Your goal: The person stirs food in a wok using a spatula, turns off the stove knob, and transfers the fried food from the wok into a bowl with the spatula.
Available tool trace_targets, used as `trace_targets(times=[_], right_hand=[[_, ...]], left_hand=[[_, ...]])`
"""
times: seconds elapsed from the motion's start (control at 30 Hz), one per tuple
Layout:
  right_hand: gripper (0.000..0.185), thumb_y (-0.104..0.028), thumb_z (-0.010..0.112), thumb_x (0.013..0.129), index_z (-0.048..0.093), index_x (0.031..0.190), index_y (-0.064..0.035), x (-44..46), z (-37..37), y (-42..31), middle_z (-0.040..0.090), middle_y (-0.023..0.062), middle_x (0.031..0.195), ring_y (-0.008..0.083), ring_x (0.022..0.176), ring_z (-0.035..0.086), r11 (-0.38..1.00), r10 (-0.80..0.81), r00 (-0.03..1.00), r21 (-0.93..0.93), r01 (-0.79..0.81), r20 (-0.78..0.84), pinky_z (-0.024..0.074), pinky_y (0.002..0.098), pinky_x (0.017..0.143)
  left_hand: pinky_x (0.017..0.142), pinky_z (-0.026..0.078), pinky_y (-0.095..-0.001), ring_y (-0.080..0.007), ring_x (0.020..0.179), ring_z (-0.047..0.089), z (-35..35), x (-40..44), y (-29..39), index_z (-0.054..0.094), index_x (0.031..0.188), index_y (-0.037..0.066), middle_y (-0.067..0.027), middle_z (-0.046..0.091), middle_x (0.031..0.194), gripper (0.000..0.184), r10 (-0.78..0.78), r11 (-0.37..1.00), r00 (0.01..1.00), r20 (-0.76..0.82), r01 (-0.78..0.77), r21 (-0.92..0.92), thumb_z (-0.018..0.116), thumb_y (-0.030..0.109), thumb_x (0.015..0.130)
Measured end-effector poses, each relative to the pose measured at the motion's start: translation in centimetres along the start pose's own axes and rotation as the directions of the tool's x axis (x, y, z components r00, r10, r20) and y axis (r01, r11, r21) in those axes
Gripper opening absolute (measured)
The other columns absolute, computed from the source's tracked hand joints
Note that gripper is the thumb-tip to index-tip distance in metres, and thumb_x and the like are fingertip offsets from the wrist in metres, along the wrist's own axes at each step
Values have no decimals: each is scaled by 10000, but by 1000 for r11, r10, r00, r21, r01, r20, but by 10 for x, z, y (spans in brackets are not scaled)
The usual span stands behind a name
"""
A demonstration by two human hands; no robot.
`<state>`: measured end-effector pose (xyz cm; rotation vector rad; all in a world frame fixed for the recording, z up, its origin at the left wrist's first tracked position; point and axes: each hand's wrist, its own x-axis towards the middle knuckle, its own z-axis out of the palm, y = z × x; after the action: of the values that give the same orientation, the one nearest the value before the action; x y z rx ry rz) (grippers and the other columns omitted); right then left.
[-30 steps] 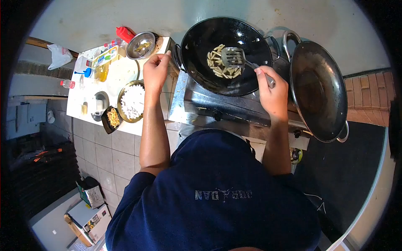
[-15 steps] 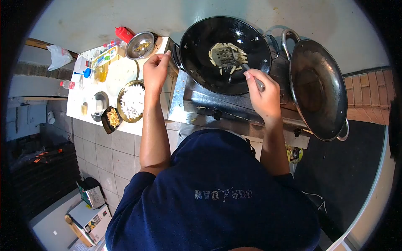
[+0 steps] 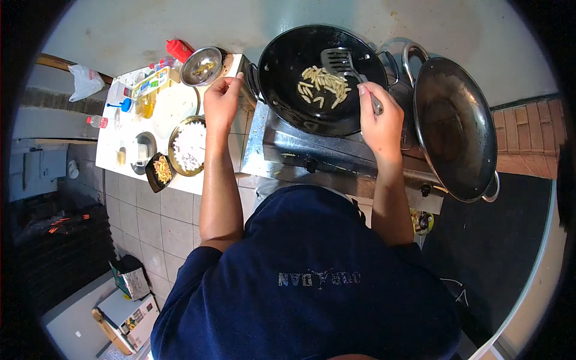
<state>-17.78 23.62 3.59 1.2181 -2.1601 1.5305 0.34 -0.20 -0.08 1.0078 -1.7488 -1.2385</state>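
My right hand (image 3: 381,120) is wrapped round the handle of a slotted metal spatula (image 3: 339,62). The spatula's head is over the upper right part of a black wok (image 3: 285,60), just above a loose heap of pale strips of food (image 3: 324,84). My left hand (image 3: 221,103) is closed, with thumb and forefinger together, left of the wok's left handle (image 3: 253,80). Whether anything is between those fingers I cannot make out. The wok rests on a metal stove (image 3: 294,147).
A second wok (image 3: 453,126) stands tilted at the right. On the white table (image 3: 108,147) at the left are a bowl of white pieces (image 3: 189,146), a black dish of food (image 3: 161,171), a steel bowl (image 3: 201,66), a red bottle (image 3: 179,49) and a cutting board (image 3: 175,108).
The spatula has moved off the food, up and slightly right, with my right hand following. The strips lie more loosely spread in the wok. My left hand has hardly moved.
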Motion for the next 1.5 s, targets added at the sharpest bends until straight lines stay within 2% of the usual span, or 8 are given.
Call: trace_targets(times=[0.2,0.27,0.4,0.47,1.0,1.2,1.43,1.5], right_hand=[[147,-143,606,914,656,962,-12,5,1,13,684,168,897,324,819,677,997,54,998,-55,-55,-22,509,340,726],[151,-148,602,917,655,964,-14,6,0,9,684,168,896,322,824,678,991,132,991,-31,-132,6,509,341,727],[166,-168,601,923,655,964,-16,8,1,9,685,172,878,317,820,683,994,100,995,-34,-101,-23,508,338,725],[172,-174,603,924,655,962,-15,5,2,13,686,171,872,311,812,686,997,11,999,-76,-14,-51,508,336,722],[143,-131,630,905,662,942,3,-8,-6,-21,685,161,849,255,778,691,968,210,969,112,-224,130,507,306,705],[142,-135,635,906,657,952,-2,-13,2,-4,677,155,815,208,743,679,994,81,996,67,-83,41,500,293,687],[146,-134,636,906,653,944,6,-10,0,-5,675,151,803,185,727,668,973,181,977,126,-194,113,495,285,684],[140,-125,630,907,652,946,7,-9,1,-3,679,157,824,209,738,678,1000,4,1000,30,-5,22,501,295,691]], left_hand=[[518,311,-219,-37,572,394,1,1,0,677,795,-16,53,512,619,313,2,1000,1000,2,-2,-21,684,285,882],[698,413,-209,-53,732,513,-2,0,3,683,836,-18,-6,652,798,282,-59,998,998,36,57,34,656,253,909],[721,421,-211,-57,755,530,-3,1,-1,683,842,-20,-13,661,818,274,-63,998,998,25,63,27,656,245,909],[517,308,-220,-37,575,392,0,2,-5,674,790,-11,55,513,621,314,9,1000,1000,-8,-9,-26,684,289,881],[531,326,-215,-36,593,405,-4,0,-5,675,794,-20,54,529,639,308,0,999,1000,-23,-1,-32,679,274,887],[530,318,-214,-32,596,399,-3,-2,-6,679,799,-20,57,524,637,305,9,999,1000,-23,-10,-38,681,273,885],[516,294,-211,-26,579,383,0,-3,-5,679,793,-14,62,508,623,300,-20,999,1000,-1,20,-43,681,272,883],[516,293,-210,-25,577,383,-1,-4,-3,678,792,-14,62,507,622,301,-12,999,1000,-5,12,-42,681,272,883]])
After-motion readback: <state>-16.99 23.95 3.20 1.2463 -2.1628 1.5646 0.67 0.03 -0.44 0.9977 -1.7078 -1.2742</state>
